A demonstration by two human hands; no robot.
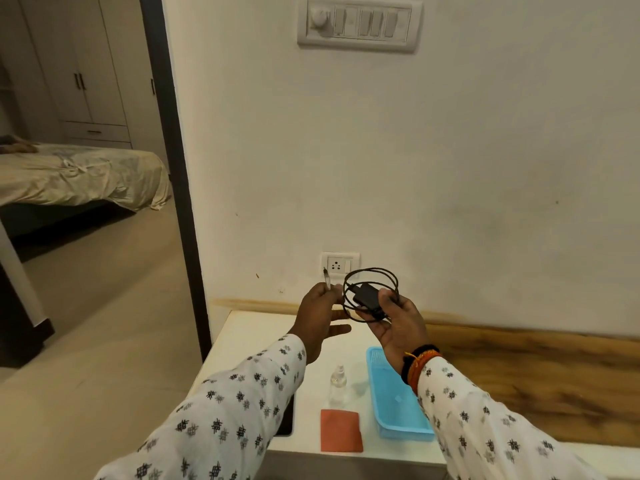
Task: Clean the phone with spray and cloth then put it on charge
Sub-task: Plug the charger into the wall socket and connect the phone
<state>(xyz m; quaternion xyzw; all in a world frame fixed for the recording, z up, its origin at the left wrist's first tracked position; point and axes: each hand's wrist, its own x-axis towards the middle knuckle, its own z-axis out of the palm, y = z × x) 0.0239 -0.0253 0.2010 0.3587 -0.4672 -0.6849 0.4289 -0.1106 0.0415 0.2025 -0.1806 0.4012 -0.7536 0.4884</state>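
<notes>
My right hand [394,322] holds a black charger adapter [366,296] with its black cable [372,271] coiled in loops around it. My left hand [320,315] pinches the cable's plug end [326,278], which points up toward the white wall socket [340,265]. Both hands are raised above the white table [249,341]. On the table stand a small clear spray bottle [338,384] and, in front of it, a folded orange cloth [340,430]. A dark phone [286,419] lies at the table's left edge, mostly hidden under my left sleeve.
A blue plastic tray [398,410] lies on the table to the right of the bottle. A wooden skirting strip [519,358] runs along the wall. A switch panel [358,24] is high on the wall. A doorway on the left shows a bed [79,174].
</notes>
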